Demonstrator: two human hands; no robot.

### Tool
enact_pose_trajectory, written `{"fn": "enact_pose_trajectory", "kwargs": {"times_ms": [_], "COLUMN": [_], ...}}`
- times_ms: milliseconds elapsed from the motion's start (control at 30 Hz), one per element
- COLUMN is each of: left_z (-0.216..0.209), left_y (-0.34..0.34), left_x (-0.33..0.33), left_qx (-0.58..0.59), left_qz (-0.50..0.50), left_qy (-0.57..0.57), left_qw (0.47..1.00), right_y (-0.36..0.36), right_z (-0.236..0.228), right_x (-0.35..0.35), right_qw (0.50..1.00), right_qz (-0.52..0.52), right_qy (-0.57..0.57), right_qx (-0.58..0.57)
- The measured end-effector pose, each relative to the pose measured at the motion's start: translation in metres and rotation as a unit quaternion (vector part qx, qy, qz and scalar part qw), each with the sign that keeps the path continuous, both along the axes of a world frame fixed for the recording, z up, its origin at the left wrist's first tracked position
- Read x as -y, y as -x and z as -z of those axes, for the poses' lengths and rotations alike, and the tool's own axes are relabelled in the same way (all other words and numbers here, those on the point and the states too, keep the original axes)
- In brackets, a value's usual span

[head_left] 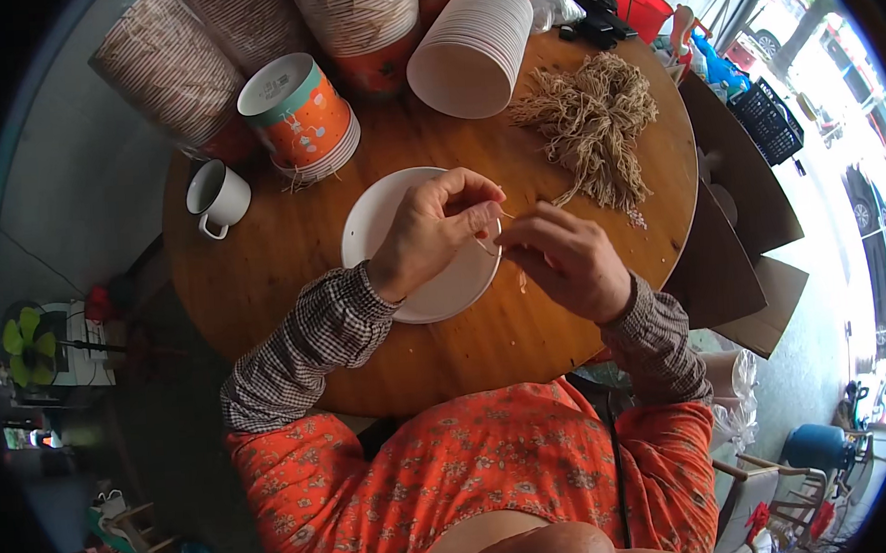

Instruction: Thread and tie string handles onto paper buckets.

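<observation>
A slender, pale tan strand (507,214) spans left hand (429,229) and right hand (570,262), each grip pinched on it, a shaggy bundle (600,118) at the surface's (263,286) two o'clock.

White mug (225,200), black crate (768,122)

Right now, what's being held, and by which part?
A thin tan strand, pinched by the left hand and apparently the right hand; whether near an end or mid-length can't be told.
</observation>
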State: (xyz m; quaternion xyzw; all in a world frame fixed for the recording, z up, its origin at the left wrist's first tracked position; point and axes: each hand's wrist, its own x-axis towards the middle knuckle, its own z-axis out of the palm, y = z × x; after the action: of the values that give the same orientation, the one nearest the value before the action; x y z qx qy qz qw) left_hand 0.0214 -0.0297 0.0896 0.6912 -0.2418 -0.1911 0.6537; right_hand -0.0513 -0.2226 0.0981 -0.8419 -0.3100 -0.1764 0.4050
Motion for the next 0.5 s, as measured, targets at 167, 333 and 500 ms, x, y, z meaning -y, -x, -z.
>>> {"fn": "enact_pose_trajectory", "kwargs": {"times_ms": [167, 333, 500], "left_z": [0.004, 0.004, 0.003], "left_y": [0.001, 0.001, 0.001], "left_x": [0.002, 0.004, -0.001], "left_qx": [-0.101, -0.142, -0.175], "left_qz": [0.078, 0.087, 0.030], "left_qy": [0.047, 0.054, 0.087], "left_qw": [0.991, 0.984, 0.980], "right_y": [-0.015, -0.042, -0.023], "right_z": [-0.017, 0.023, 0.045], "right_x": [0.005, 0.013, 0.026], "right_qw": [0.990, 0.961, 0.940], "right_qz": [0.042, 0.036, 0.102], "right_qy": [-0.076, -0.226, -0.278], "right_qx": [-0.115, -0.154, -0.170]}}
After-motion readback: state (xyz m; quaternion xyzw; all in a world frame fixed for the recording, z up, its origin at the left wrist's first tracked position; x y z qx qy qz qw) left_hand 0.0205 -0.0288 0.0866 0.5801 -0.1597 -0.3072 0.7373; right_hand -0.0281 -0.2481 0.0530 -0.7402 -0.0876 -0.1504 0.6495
